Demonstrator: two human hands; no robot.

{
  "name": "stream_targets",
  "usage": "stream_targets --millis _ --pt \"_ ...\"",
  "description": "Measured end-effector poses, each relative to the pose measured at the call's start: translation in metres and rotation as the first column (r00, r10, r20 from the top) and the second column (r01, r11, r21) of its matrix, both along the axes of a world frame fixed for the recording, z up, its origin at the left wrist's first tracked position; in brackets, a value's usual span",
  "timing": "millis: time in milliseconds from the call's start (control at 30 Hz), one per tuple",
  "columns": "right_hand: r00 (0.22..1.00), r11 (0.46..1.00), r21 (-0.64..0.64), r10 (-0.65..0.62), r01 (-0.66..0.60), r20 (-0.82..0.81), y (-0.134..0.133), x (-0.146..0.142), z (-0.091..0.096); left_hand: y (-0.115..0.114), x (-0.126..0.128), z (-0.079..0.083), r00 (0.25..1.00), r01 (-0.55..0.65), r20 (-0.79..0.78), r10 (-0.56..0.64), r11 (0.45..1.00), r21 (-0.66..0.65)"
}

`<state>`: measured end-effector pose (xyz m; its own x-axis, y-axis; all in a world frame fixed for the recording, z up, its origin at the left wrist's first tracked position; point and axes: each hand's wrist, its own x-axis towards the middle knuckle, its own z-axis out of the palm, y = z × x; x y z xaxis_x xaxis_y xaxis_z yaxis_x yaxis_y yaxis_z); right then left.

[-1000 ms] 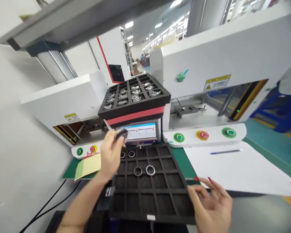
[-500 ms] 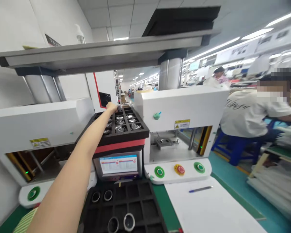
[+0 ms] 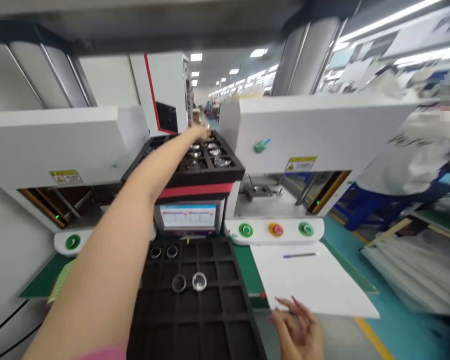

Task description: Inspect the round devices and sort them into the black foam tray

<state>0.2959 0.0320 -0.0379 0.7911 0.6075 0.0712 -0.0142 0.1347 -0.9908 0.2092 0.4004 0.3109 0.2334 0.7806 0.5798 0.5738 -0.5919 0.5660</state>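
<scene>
1. Left hand (image 3: 200,132), grip unclear, is over the upper black tray (image 3: 217,176); a low forearm (image 3: 161,165) could disturb wrapped parts (image 3: 222,162) inside.
2. Right hand (image 3: 302,332), half-curled, seemingly empty, could nudge the paper (image 3: 311,282).

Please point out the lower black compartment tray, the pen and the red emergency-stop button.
Lower black compartment tray (image 3: 231,300): head view, bare compartment floor.
Pen (image 3: 300,255): head view, middle of its barrel.
Red emergency-stop button (image 3: 278,230): head view, centre of its cap.
</scene>
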Motion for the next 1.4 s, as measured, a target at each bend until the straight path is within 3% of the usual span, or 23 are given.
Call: stream_targets --millis 100,167,200,267,367,467,500,567,633,767,967,1100,1233,1300,1400 --pt "0.996 1.0 0.003 0.007 -0.008 0.094 -0.013 0.002 0.013 -0.04 -0.028 0.004 0.984 -0.01 -0.179 0.02 0.998 0.061" --pt "0.951 0.993 0.039 0.091 -0.107 0.294 -0.018 0.004 0.013 -0.085 -0.057 -0.012 0.957 0.095 -0.286 -0.043 0.981 0.167" --pt "0.91 0.984 0.041 0.142 -0.172 0.389 -0.019 0.004 0.011 -0.112 -0.074 -0.029 0.948 0.146 -0.309 -0.077 0.967 0.207" --pt "0.832 0.959 0.013 0.238 -0.282 0.501 -0.015 0.003 0.003 -0.17 -0.108 -0.078 0.934 0.238 -0.325 -0.151 0.939 0.248" --pt "0.741 0.904 -0.072 0.389 -0.422 0.548 0.007 -0.007 -0.012 -0.239 -0.151 -0.178 0.888 0.197 -0.421 -0.187 0.98 -0.02" --pt "0.593 0.804 -0.176 0.548 -0.567 0.59 0.042 -0.024 -0.024 -0.262 -0.173 -0.268 0.852 0.08 -0.489 -0.184 0.971 -0.226" --pt "0.541 0.767 -0.212 0.592 -0.606 0.598 0.053 -0.03 -0.027 -0.261 -0.176 -0.289 0.845 0.028 -0.506 -0.172 0.96 -0.28" --pt "0.446 0.701 -0.276 0.658 -0.658 0.607 0.073 -0.042 -0.032 -0.256 -0.178 -0.316 0.833 -0.054 -0.528 -0.164 0.926 -0.373" --pt "0.377 0.655 -0.326 0.696 -0.681 0.611 0.088 -0.053 -0.036 -0.248 -0.179 -0.326 0.824 -0.089 -0.535 -0.186 0.89 -0.447" --pt "0.295 0.607 -0.394 0.733 -0.69 0.613 0.105 -0.065 -0.041 -0.237 -0.179 -0.325 0.819 -0.077 -0.514 -0.255 0.839 -0.539" --pt "0.259 0.579 -0.456 0.766 -0.676 0.589 0.112 -0.069 -0.039 -0.231 -0.178 -0.326 0.868 -0.038 -0.402 -0.292 0.769 -0.639" --pt "0.312 0.581 -0.442 0.78 -0.683 0.543 0.114 -0.074 -0.035 -0.227 -0.18 -0.33 0.935 0.0 -0.252 -0.248 0.714 -0.7" --pt "0.432 0.609 -0.336 0.769 -0.718 0.471 0.11 -0.073 -0.025 -0.224 -0.188 -0.324 0.989 0.101 0.008 -0.147 0.633 -0.768" --pt "0.507 0.632 -0.24 0.751 -0.737 0.422 0.099 -0.067 -0.013 -0.229 -0.194 -0.313 0.977 0.209 0.191 -0.091 0.568 -0.796" --pt "0.599 0.642 -0.051 0.739 -0.765 0.31 0.068 -0.056 0.017 -0.246 -0.199 -0.288 0.893 0.405 0.45 -0.017 0.465 -0.787"
